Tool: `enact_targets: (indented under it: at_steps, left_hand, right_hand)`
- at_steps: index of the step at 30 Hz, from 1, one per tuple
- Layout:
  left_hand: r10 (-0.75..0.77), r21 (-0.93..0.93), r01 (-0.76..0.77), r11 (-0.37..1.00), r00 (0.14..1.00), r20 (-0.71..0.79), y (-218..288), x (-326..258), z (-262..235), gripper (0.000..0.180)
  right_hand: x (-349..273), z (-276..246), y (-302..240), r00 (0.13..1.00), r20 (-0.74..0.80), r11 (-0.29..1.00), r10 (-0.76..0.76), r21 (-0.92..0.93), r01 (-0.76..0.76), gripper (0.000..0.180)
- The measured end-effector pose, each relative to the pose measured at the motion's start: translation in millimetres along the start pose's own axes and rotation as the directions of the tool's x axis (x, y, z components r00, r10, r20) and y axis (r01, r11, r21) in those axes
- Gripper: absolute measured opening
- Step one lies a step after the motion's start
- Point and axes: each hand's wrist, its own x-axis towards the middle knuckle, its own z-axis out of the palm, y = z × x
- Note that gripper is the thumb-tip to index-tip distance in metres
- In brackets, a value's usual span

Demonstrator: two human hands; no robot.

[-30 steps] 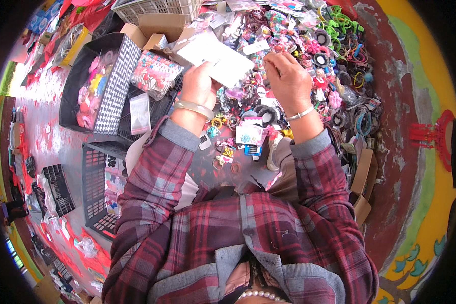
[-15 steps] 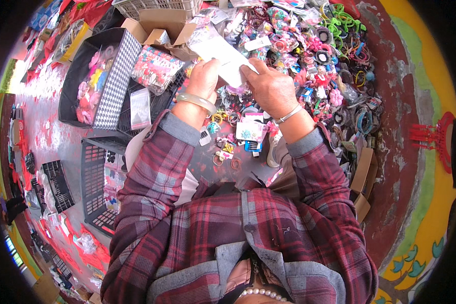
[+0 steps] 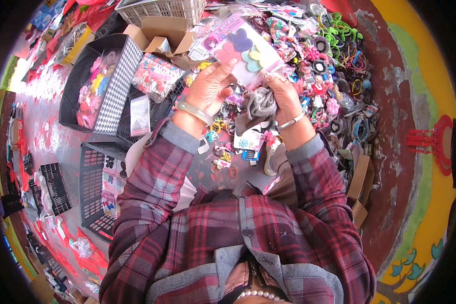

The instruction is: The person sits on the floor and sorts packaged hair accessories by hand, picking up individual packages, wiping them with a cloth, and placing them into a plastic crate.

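A clear-wrapped card (image 3: 252, 76) with purple, pink, green and yellow petal-shaped pieces is held up in front of me. My left hand (image 3: 207, 91) is at its lower left edge, the thumb laid over the edge and the fingers curled. My right hand (image 3: 283, 96) closes on a bunched grey cloth (image 3: 262, 103) by the card's lower right corner, where loose clear wrap gathers. Below the hands lie small carded hair accessories, among them a white card with a blue flower (image 3: 248, 142) and some hair ties (image 3: 219, 124).
A big pile of hair accessories (image 3: 319, 66) spreads to the far right. At left are a black box with a houndstooth side (image 3: 117, 83), a pack of colourful pieces (image 3: 157, 76) and a dark plastic basket (image 3: 92, 177). An opened carton (image 3: 162, 25) stands behind; another carton (image 3: 361, 177) is at right.
The card's plain white back faced me before; now its printed front with the coloured pieces does. A grey cloth now shows in my right hand, and that hand is slightly lower.
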Motion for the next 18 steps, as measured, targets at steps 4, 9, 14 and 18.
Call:
enact_targets:
  at_steps: [4,9,14,18]
  left_hand:
    - [-0.015,-0.019,0.016,1.000,0.999,0.029,-1,0,3,0.018]
    - [0.037,0.042,-0.037,0.998,0.999,0.013,-1,2,-3,0.015]
    - [0.030,0.024,-0.030,0.999,0.999,-0.027,0,-6,7,0.014]
    - [0.067,0.009,-0.067,0.998,0.998,-0.010,3,-9,11,0.014]
  right_hand:
    - [-2,-2,5,0.998,0.059,0.997,-0.023,-0.070,0.027,0.005]
    - [-7,4,7,0.992,0.095,0.968,-0.078,-0.229,0.098,0.007]
    - [-8,17,8,0.945,0.057,0.937,-0.321,-0.130,0.326,0.013]
    - [-7,12,8,0.927,0.142,0.914,-0.347,-0.169,0.368,0.024]
